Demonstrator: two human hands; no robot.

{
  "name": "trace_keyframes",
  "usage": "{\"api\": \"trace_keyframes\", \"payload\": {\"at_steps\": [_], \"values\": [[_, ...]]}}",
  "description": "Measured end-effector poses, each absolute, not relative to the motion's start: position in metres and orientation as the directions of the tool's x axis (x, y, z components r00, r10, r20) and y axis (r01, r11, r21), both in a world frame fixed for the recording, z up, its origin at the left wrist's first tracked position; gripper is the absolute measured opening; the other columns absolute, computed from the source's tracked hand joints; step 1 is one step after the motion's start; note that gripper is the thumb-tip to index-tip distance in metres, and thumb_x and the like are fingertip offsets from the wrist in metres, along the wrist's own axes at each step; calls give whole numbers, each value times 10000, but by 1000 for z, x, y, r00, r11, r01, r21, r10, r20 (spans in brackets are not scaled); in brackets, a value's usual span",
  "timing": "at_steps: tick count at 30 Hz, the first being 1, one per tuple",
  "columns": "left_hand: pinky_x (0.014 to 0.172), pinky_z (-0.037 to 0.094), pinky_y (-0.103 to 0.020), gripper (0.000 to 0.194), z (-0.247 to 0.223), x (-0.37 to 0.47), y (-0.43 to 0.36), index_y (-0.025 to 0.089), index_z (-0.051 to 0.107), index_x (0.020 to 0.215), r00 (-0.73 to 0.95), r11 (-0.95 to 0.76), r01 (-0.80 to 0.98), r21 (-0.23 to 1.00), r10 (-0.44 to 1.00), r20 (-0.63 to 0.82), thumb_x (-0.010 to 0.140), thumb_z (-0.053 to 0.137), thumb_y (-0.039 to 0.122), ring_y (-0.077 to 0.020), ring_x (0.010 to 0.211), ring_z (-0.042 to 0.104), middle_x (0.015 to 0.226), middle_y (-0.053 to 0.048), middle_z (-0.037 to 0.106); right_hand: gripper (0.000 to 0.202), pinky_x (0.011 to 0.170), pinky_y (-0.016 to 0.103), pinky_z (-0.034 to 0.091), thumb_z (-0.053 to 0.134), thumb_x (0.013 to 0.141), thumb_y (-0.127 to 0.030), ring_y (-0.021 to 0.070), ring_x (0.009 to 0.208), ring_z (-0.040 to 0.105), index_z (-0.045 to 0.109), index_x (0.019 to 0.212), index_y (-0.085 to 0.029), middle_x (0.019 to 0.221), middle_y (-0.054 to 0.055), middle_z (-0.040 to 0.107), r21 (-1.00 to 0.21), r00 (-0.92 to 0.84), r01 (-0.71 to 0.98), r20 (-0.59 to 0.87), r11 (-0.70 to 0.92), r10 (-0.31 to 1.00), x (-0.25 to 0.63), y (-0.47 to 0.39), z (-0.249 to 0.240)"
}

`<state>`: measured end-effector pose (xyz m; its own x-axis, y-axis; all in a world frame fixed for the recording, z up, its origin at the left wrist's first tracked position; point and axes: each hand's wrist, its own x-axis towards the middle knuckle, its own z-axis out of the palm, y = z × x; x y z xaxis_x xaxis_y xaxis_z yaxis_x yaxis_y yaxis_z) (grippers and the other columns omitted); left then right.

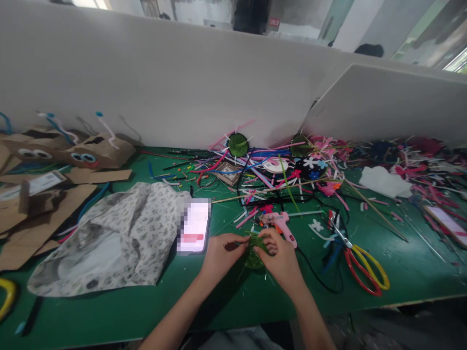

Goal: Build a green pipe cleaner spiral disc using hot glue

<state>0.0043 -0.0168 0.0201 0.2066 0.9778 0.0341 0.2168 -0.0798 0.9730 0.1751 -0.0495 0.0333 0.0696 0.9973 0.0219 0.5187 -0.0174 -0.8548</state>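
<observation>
Both hands meet over a round green coil of pipe cleaner (pixel 255 260) above the table's front half. My left hand (pixel 225 253) pinches its upper left edge between thumb and fingers. On the other side my right hand (pixel 278 253) has its fingers curled round the upper right part, thumb pressed on the coil. Thin pale strands stick out below it. Just behind my right hand lies a pink glue gun (pixel 286 228), its dark cord running to the right. A phone (pixel 195 226) with a lit screen lies left of my left hand.
Scissors (pixel 365 267) with red and yellow handles lie at right. A floral cloth (pixel 134 233) and cardboard pieces (pixel 47 218) cover the left. Several pipe cleaners (pixel 262 170) and green discs (pixel 238 145) clutter the back, before a white partition (pixel 182 82).
</observation>
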Motion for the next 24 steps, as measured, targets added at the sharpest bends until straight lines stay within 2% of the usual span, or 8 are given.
{"api": "trace_keyframes", "payload": {"at_steps": [7, 24], "values": [[632, 575, -260, 142, 20, 5, -18, 166, 785, 822, 207, -72, 209, 975, 978, 28, 732, 680, 198, -208, 718, 730, 818, -75, 778, 189, 510, 214, 444, 594, 769, -236, 121, 566, 532, 638, 951, -206, 685, -10, 548, -841, 46, 542, 41, 10, 998, 177, -50, 31], [632, 562, -262, 144, 21, 4, -19, 178, 789, 823, 213, -101, 217, 971, 976, 54, 741, 672, 200, -205, 719, 726, 817, -74, 778, 198, 560, 236, 476, 574, 780, -240, 149, 649, 594, 685, 940, -203, 774, 27, 645, -822, 28, 568, 68, 40, 997, 176, -49, 33]]}}
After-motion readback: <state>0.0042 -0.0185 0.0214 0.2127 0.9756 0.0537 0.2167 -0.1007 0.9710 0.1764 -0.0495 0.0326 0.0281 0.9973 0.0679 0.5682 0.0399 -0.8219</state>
